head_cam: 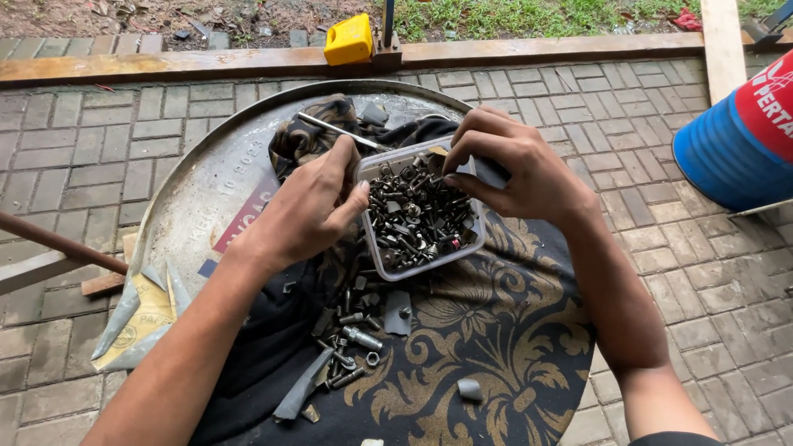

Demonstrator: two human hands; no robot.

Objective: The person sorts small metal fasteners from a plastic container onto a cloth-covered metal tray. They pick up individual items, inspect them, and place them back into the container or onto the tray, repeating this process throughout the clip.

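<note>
A clear plastic tub (376,248) full of dark bolts, nuts and washers (415,219) rests on a black cloth with a gold pattern (496,330). My left hand (301,211) grips the tub's near-left rim, thumb at the edge. My right hand (516,165) hovers over the tub's far-right corner, fingers curled down onto the rim and a dark piece there. A loose pile of bolts and metal bits (351,334) lies on the cloth just below the tub.
The cloth covers a round metal drum lid (198,177) on brick paving. A thin metal rod (343,132) lies behind the tub. A torn yellow bag (140,318) is at left, a blue and red drum (739,136) at right, a yellow box (349,39) beyond.
</note>
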